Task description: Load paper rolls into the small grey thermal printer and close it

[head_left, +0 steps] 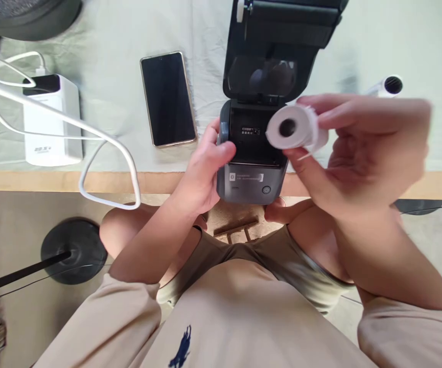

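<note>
A dark grey label printer (251, 179) sits at the table's front edge with its lid (278, 46) swung up and its paper bay open. My left hand (205, 168) grips the printer's left side. My right hand (358, 148) holds a white paper roll (293, 128) just above and to the right of the open bay, with the roll's dark core facing me. The roll is slightly blurred.
A black phone (168, 98) lies face up left of the printer. A white power bank (52, 122) with a white cable (90, 138) stands at the left. A second white roll (387, 86) lies at the back right. A round black stand base (73, 250) rests on the floor.
</note>
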A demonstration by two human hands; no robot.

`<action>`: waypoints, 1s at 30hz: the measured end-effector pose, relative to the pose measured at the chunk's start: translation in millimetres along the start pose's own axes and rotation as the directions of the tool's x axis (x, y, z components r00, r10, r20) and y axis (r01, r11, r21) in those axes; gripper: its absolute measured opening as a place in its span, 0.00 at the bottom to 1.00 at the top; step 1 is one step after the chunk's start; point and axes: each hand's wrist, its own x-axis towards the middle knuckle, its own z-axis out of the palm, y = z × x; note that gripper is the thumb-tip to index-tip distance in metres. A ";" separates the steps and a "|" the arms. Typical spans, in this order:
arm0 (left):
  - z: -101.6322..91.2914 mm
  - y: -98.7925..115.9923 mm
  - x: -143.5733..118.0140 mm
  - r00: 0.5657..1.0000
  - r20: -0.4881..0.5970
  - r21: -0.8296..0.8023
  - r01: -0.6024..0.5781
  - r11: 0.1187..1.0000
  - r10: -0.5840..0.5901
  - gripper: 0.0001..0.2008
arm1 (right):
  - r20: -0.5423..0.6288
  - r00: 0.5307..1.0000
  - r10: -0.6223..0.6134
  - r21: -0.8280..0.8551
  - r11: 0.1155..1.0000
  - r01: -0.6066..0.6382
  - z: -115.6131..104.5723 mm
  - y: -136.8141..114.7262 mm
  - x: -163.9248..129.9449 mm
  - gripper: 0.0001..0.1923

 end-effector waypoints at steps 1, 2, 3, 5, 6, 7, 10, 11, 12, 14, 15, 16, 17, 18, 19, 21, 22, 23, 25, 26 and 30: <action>-1.1 -0.7 -0.8 1.000 0.013 0.030 -0.010 1.000 0.009 0.19 | 0.022 1.000 -0.008 -0.047 0.999 0.009 1.7 -5.8 0.6 0.14; -2.3 -1.5 -1.6 1.000 0.021 0.060 -0.019 0.998 0.017 0.25 | 0.037 0.998 -0.045 -0.095 0.994 0.049 3.2 -10.8 1.7 0.14; -3.6 -2.4 -2.3 1.000 0.022 0.088 -0.019 0.996 0.017 0.32 | 0.049 0.994 -0.093 -0.135 0.986 0.099 4.3 -14.9 3.1 0.15; -6.2 -4.1 -3.7 1.000 0.014 0.121 -0.001 0.993 -0.001 0.41 | 0.085 0.992 -0.091 -0.185 0.977 0.105 5.2 -20.3 5.5 0.16; -7.6 -5.0 -4.3 1.000 0.012 0.129 0.012 0.992 -0.013 0.43 | 0.101 0.992 -0.075 -0.204 0.974 0.095 4.9 -21.7 6.1 0.15; -8.9 -6.0 -4.8 1.000 0.015 0.133 0.010 0.991 -0.012 0.44 | 0.126 0.991 -0.040 -0.221 0.973 0.067 4.1 -22.6 6.2 0.13; -12.1 -8.5 -6.1 1.000 0.027 0.146 -0.002 0.989 -0.002 0.46 | 0.196 0.976 0.098 -0.283 0.958 -0.040 0.6 -22.9 4.0 0.08; -12.6 -9.0 -6.4 1.000 0.025 0.146 0.002 0.989 -0.006 0.47 | 0.208 0.971 0.121 -0.308 0.950 -0.053 -0.5 -22.8 3.1 0.08; -12.7 -9.4 -6.7 1.000 0.021 0.143 0.008 0.990 -0.011 0.49 | 0.214 0.968 0.132 -0.334 0.941 -0.054 -1.3 -22.6 2.2 0.08; -12.1 -9.6 -7.1 1.000 0.016 0.145 0.021 0.989 -0.024 0.50 | 0.222 0.965 0.137 -0.375 0.926 -0.045 -1.4 -22.3 1.1 0.08; -11.4 -9.7 -7.2 0.999 0.021 0.154 0.022 0.988 -0.026 0.49 | 0.216 0.969 0.122 -0.379 0.925 -0.032 -0.6 -22.1 0.8 0.07; -10.8 -9.8 -7.2 0.999 0.027 0.164 0.017 0.986 -0.021 0.47 | 0.198 0.976 0.087 -0.369 0.929 -0.008 0.5 -22.0 0.5 0.06; -10.3 -10.0 -7.1 0.999 0.029 0.172 0.009 0.985 -0.015 0.45 | 0.174 0.984 0.046 -0.353 0.935 0.019 1.8 -21.8 0.4 0.06; -10.1 -10.3 -6.7 1.000 0.028 0.173 0.001 0.985 -0.006 0.43 | 0.152 0.988 0.008 -0.337 0.941 0.045 3.1 -21.7 0.2 0.05; -10.3 -10.8 -5.9 1.000 0.027 0.167 -0.005 0.986 0.001 0.42 | 0.138 0.990 -0.021 -0.324 0.944 0.065 4.3 -21.6 0.1 0.05; -12.4 -11.7 -3.2 1.000 0.027 0.139 -0.003 0.990 -0.001 0.41 | 0.157 0.987 -0.038 -0.311 0.947 0.086 5.8 -21.8 0.1 0.07; -14.0 -12.1 -1.4 0.999 0.033 0.128 0.010 0.992 -0.015 0.43 | 0.184 0.982 -0.039 -0.304 0.948 0.095 6.2 -22.1 0.1 0.08; -15.8 -12.2 0.4 0.999 0.040 0.121 0.026 0.992 -0.031 0.44 | 0.205 0.977 -0.058 -0.285 0.951 0.116 6.4 -22.5 0.0 0.08; -18.8 -11.7 3.3 0.997 0.045 0.121 0.049 0.991 -0.055 0.46 | 0.233 0.966 -0.111 -0.231 0.959 0.166 7.1 -23.7 -0.7 0.07; -19.8 -11.0 4.0 0.997 0.048 0.123 0.055 0.991 -0.062 0.45 | 0.227 0.963 -0.145 -0.200 0.961 0.192 7.6 -24.3 -1.4 0.05; -19.6 -8.8 1.9 0.999 0.041 0.123 0.005 0.992 -0.010 0.36 | 0.262 0.950 -0.172 -0.164 0.962 0.220 9.5 -25.9 -5.0 0.02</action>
